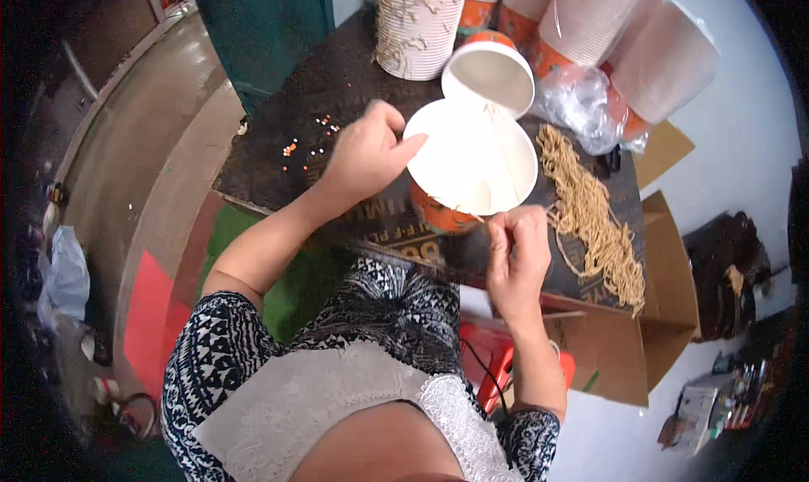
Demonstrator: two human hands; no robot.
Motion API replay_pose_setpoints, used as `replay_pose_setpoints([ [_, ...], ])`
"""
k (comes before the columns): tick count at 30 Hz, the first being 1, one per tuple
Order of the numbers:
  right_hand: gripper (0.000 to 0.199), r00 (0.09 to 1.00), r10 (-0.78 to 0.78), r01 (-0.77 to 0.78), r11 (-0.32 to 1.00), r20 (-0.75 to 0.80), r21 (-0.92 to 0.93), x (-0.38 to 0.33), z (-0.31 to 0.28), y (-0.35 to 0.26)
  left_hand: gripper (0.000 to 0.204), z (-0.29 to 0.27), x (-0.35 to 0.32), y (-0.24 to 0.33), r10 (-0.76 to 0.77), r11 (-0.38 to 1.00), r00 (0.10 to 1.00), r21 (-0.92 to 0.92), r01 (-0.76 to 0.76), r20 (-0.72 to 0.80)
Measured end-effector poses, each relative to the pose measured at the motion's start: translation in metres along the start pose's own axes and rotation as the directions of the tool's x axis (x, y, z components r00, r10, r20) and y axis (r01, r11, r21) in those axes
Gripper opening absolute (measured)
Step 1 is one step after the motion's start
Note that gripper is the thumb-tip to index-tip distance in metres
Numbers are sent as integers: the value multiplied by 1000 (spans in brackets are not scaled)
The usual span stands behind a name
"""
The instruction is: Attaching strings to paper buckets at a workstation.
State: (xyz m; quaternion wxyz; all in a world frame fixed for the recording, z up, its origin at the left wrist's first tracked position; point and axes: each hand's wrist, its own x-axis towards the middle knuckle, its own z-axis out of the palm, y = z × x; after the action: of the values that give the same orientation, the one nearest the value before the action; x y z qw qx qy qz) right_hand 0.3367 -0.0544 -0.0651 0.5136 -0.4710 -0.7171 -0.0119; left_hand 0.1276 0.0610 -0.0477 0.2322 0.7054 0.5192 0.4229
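A white-lined paper bucket (459, 157) with an orange printed outside tilts towards me at the front of the dark table. My left hand (371, 152) holds its left rim, thumb over the edge and fingers behind. By the near right rim my right hand (518, 250) is closed in a pinch on what looks like a tan cord end. A thin strand crosses the bucket's inside. Right of the bucket lies a heap of tan cord (590, 216). A second paper bucket (489, 77), white inside, lies tipped just behind, its mouth facing me.
Stacked paper buckets (419, 27) with bits of cord on them stand at the back, with more stacks (594, 18) to their right. Crumpled clear plastic (577, 103) lies beside these. Small orange and white bits (291, 149) dot the table's left. A cardboard box (607, 356) stands below right.
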Motion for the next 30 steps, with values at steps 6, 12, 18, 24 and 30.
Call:
replay_pose_setpoints([
  [6,14,993,26,-20,999,116,-49,-11,-11,-8,16,-8,30,-14,84,974,995,-214,-71,52],
  [12,28,1000,-10,8,998,-23,-70,-32,-17,23,14,-91,52,9,477,747,869,583,-321,-132],
  [18,14,991,100,-110,987,-89,-115,-62,-16,85,6,-143,167,6,757,225,653,938,-263,2],
  [24,9,972,235,-234,971,-30,41,-59,-24,87,4,-175,284,40,817,-134,558,989,-59,144],
  [30,12,925,377,-379,923,36,62,-63,-32,79,5,-147,382,77,889,-196,430,979,47,158],
])
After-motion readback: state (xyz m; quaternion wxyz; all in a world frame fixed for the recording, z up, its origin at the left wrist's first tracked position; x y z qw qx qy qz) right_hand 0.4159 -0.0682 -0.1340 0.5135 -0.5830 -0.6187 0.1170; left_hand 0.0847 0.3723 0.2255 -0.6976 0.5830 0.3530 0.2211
